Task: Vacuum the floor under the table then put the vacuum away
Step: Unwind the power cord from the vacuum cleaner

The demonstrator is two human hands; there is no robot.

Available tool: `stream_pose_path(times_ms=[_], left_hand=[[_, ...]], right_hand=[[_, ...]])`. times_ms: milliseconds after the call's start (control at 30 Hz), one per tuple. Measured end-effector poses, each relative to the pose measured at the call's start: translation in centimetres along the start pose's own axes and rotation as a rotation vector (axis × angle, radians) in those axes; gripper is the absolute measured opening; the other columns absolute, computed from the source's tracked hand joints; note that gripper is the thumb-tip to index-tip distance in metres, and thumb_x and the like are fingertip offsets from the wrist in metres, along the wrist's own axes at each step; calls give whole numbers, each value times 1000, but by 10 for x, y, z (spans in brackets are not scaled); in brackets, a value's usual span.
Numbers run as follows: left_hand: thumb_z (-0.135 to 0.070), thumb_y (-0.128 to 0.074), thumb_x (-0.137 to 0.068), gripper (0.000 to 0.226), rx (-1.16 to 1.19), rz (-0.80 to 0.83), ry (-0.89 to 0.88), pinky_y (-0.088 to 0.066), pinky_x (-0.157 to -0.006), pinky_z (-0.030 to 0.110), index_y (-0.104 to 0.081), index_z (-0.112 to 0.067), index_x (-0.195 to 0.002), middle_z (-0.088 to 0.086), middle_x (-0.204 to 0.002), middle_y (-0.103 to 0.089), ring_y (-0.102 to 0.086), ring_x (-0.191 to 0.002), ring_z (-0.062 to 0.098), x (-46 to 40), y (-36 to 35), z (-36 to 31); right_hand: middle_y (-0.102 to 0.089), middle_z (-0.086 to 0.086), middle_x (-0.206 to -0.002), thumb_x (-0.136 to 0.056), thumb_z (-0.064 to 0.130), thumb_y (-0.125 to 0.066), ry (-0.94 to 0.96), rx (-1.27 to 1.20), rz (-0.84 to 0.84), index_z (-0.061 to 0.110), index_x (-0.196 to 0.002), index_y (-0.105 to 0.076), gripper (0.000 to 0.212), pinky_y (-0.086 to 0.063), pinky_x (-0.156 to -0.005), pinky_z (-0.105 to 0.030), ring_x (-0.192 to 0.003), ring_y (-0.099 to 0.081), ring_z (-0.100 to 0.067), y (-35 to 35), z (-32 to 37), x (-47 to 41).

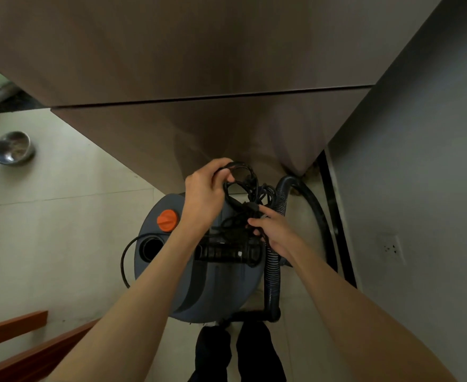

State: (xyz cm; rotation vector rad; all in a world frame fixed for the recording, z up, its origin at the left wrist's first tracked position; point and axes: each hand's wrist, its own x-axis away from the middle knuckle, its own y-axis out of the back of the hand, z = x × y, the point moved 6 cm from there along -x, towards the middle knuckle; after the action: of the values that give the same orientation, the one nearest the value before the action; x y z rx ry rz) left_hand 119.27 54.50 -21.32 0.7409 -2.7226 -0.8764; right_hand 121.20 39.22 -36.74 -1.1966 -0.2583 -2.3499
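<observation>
Tiled floor point(61, 216) — hands coil cord point(243, 188)

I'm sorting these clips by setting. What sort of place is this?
Probably a home, in a storage corner beside tall cabinets. Signs: a pale tiled floor, a metal bowl set on it like a pet's dish, and brown cabinet fronts above the canister vacuum.

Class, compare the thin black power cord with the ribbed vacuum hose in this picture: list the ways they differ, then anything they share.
1. The power cord is thin and smooth; the hose is thick and ribbed.
2. The cord is bunched in loops above the vacuum; the hose runs in one long curve beside it.
3. The left hand and right hand hold the cord; neither holds the hose.

Both are dark and flexible.
</observation>
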Motion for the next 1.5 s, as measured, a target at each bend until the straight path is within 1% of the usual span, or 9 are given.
stream_pose_path(times_ms=[200,333,533,633,733,933,1100,1367,1500], left_hand=[[-3,-47,-95,25,-64,-31,74,-34,-59,8,-65,-8,-110,-4,-77,-61,-55,-68,-4,-3,7,17],[-24,-48,-97,34,-277,85,204,-34,-79,18,-56,-8,-126,11,-107,-63,-57,-103,25,25,5,56],[-45,-44,-94,71,-634,425,225,-29,-102,43,-13,-15,-150,10,-141,-34,-32,-125,31,92,-34,92],[-35,-47,-95,74,-697,443,188,-27,-105,43,-2,-16,-151,8,-150,-23,-26,-130,30,104,-41,102],[-24,-55,-90,76,-727,381,145,-31,-101,49,-11,-10,-150,14,-150,-28,-32,-128,38,108,-46,104],[-17,-57,-89,72,-732,309,86,-30,-104,54,-18,-6,-149,14,-155,-21,-27,-135,42,125,-48,113],[-10,-54,-90,72,-643,301,32,-21,-115,49,-15,-4,-149,14,-156,-17,-16,-143,35,139,-49,117],[-35,-40,-99,48,-760,190,143,-24,-100,45,-37,-13,-141,16,-132,-43,-32,-124,36,99,-46,100],[-23,-42,-99,35,-466,241,170,-35,-95,44,-50,-8,-130,21,-119,-52,-44,-115,39,84,-49,102]], right_hand=[[-59,2,-80,-96,16,-54,79,89,27,18,-135,-50,39,-40,-58,-19,-70,-51,-8,-8,10,4],[-56,-3,-133,-100,27,-45,200,301,-60,15,-141,-44,43,-39,-101,-28,-119,-51,-14,0,7,16],[-61,-22,-103,-103,30,-30,126,67,-354,17,-99,-57,30,-47,-88,-42,-94,-59,-25,49,-51,34],[-58,-23,-116,-100,13,-37,-71,198,-312,3,-108,-57,25,-40,-94,-37,-111,-53,-32,66,-91,33],[-59,-21,-121,-96,6,-48,-153,300,-137,-8,-117,-57,27,-40,-92,-30,-116,-53,-32,57,-121,29],[-56,-11,-130,-88,16,-65,-169,386,-3,5,-132,-48,49,-41,-102,-36,-117,-54,-25,45,-168,-1],[-57,-6,-119,-91,12,-61,-107,270,-64,4,-129,-51,40,-39,-88,-24,-110,-54,-19,47,-173,8],[-63,-12,-118,-98,17,-49,-6,123,-198,4,-116,-61,25,-42,-103,-35,-113,-57,-26,60,-142,19],[-59,-19,-121,-102,38,-36,-17,-152,-201,3,-132,-49,47,-51,-86,-31,-108,-60,-26,55,-100,30]])
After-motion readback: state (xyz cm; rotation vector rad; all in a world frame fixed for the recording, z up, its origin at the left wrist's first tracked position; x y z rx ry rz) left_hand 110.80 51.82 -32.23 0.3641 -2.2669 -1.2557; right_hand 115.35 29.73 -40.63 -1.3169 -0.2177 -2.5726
